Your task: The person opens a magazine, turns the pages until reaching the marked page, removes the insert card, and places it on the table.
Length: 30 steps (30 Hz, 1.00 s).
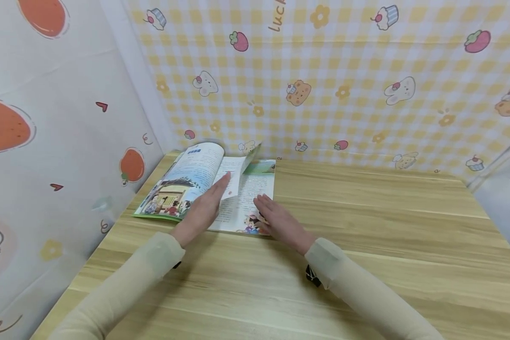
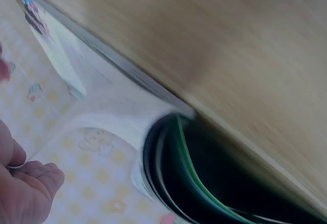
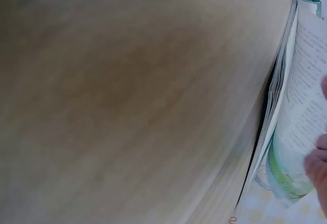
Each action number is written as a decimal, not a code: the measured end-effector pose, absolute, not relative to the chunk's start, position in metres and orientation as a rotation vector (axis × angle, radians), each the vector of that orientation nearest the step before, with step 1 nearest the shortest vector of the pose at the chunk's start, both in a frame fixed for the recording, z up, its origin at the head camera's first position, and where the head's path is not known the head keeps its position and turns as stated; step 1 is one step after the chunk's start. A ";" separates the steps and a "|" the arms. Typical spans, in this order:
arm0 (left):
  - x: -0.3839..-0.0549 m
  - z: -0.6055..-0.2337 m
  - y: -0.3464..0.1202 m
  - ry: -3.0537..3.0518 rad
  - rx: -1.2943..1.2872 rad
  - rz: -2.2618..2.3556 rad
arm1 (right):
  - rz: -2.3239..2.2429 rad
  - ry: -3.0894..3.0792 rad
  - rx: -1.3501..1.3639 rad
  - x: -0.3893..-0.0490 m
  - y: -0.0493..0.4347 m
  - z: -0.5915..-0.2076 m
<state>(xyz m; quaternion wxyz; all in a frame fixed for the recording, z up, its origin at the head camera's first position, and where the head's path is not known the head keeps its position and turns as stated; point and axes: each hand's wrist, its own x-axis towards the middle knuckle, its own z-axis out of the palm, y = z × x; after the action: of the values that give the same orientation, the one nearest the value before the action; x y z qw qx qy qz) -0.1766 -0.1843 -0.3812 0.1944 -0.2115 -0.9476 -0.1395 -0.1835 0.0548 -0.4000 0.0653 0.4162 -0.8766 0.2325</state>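
Note:
An illustrated book (image 1: 255, 186) lies open near the back left of the table, its left-hand pages (image 1: 191, 167) arched up. My left hand (image 1: 201, 212) pinches the edge of a lifted page (image 1: 234, 185) between thumb and fingers, as the left wrist view shows. That page stands up from the book and curls at its top corner. Over the lower right of the right-hand page, my right hand (image 1: 282, 224) reaches with fingers extended and nothing held between them. Whether its fingertips touch the paper, I cannot tell. Part of the left-hand picture is hidden behind my left hand.
A wood-grain table (image 1: 365, 222) extends to the right of the book and in front of it. Behind stands a yellow checked cloth (image 1: 357, 61), and a white cloth with orange fruit prints (image 1: 68, 141) hangs along the left side.

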 end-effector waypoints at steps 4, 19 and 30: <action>-0.176 -0.377 -0.197 -2.686 -0.520 -0.402 | 0.659 -2.816 1.329 -0.185 0.053 -0.401; -0.176 -0.378 -0.247 -2.869 -0.188 -0.426 | 0.509 -2.850 1.496 -0.189 0.053 -0.410; -0.178 -0.395 -0.267 -2.981 -0.092 -0.099 | 0.508 -2.844 1.509 -0.191 0.053 -0.412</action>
<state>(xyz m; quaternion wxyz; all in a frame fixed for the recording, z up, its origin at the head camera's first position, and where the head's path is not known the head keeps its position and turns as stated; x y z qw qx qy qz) -0.1784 -0.2667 -0.3950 0.0786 -0.0306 -0.9959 -0.0330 -0.1913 0.0529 -0.4121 -0.0589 0.4622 -0.8711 0.1555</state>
